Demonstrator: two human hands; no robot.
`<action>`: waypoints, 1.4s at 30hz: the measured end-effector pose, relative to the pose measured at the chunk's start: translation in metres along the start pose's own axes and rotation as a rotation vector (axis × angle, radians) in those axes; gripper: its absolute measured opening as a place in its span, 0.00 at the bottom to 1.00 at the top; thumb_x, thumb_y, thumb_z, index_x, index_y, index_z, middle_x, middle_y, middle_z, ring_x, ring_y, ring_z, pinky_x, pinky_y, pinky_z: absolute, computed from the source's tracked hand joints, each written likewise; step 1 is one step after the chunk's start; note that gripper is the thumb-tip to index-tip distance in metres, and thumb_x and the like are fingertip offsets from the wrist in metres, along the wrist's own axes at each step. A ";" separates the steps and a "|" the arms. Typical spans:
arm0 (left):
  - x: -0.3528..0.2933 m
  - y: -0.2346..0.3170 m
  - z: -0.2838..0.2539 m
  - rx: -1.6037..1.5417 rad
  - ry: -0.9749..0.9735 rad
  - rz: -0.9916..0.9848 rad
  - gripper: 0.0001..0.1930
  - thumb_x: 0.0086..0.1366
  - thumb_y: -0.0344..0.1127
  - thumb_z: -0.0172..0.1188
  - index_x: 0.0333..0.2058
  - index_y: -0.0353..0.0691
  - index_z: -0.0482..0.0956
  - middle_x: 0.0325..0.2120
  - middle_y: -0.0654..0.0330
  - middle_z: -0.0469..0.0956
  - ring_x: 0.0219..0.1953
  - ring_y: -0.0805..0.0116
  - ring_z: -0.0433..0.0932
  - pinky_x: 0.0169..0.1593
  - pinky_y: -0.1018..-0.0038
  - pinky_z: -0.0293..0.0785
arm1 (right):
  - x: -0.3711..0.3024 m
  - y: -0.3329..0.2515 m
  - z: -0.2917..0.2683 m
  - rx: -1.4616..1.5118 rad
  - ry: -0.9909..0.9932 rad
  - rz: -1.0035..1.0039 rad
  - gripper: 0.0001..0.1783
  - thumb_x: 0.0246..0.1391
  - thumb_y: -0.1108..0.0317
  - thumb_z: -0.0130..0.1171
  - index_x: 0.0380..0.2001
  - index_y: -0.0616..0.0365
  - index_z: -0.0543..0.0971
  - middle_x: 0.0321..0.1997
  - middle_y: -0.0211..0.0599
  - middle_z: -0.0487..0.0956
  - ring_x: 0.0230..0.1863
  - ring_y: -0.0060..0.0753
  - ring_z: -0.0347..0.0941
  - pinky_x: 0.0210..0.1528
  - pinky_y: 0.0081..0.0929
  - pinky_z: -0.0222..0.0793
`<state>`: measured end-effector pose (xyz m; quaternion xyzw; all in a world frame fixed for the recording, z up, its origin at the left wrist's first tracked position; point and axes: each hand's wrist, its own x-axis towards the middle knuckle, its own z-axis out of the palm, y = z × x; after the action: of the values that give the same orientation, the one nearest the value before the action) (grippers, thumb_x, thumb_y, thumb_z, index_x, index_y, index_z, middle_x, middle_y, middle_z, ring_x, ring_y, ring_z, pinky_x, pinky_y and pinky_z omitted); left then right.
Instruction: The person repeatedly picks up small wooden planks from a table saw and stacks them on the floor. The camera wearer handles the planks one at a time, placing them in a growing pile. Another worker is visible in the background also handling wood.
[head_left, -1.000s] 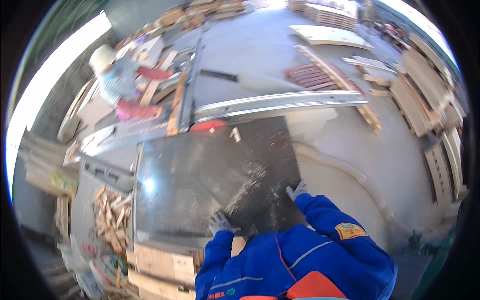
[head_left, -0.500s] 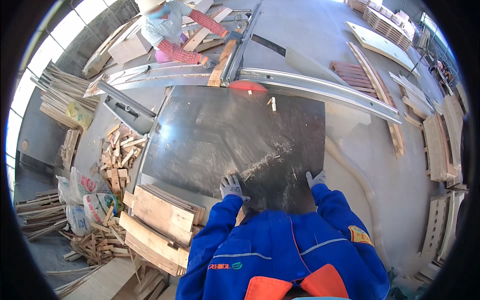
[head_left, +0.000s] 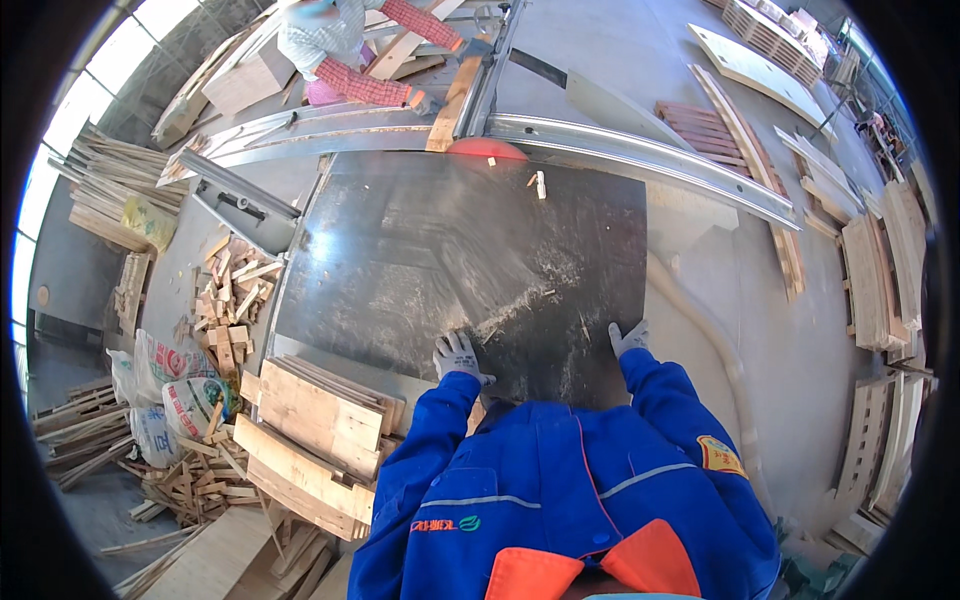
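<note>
My left hand (head_left: 458,357), in a grey glove, lies with its fingers spread on the near edge of a dark, dusty machine table (head_left: 400,270). At the table's right edge, near its front corner, rests my gloved right hand (head_left: 630,339), thumb and fingers apart. Neither hand holds anything. Sawdust (head_left: 515,318) and small wood scraps lie on the tabletop, and a white piece (head_left: 541,185) sits toward its far side. Beyond the table's far edge, next to a red rounded part (head_left: 488,149), a co-worker's gloved hands (head_left: 425,101) hold a wooden plank (head_left: 457,105) against a metal rail.
A long metal rail (head_left: 640,165) runs along the table's far side. Stacked boards (head_left: 320,415) stand close to my left, with an offcut heap (head_left: 235,290) and filled bags (head_left: 180,390) beyond. A hose (head_left: 705,325) curves along the floor at right, near pallets and planks (head_left: 870,280).
The view has shifted slightly, so the table and co-worker appear higher in it. My hands stay on the table in nearly the same places. The co-worker still holds the plank.
</note>
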<state>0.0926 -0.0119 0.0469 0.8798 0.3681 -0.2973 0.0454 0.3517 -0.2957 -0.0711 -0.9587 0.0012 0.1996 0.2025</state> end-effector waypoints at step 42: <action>0.008 0.001 0.013 0.036 0.048 0.003 0.68 0.40 0.74 0.70 0.70 0.36 0.50 0.68 0.46 0.51 0.70 0.39 0.51 0.70 0.52 0.51 | -0.003 -0.004 -0.005 0.014 -0.005 0.014 0.63 0.52 0.35 0.61 0.72 0.66 0.42 0.69 0.69 0.58 0.68 0.66 0.58 0.71 0.47 0.56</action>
<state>0.0911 -0.0115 0.0314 0.8879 0.3624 -0.2827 0.0212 0.3514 -0.2943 -0.0647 -0.9568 0.0088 0.2033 0.2078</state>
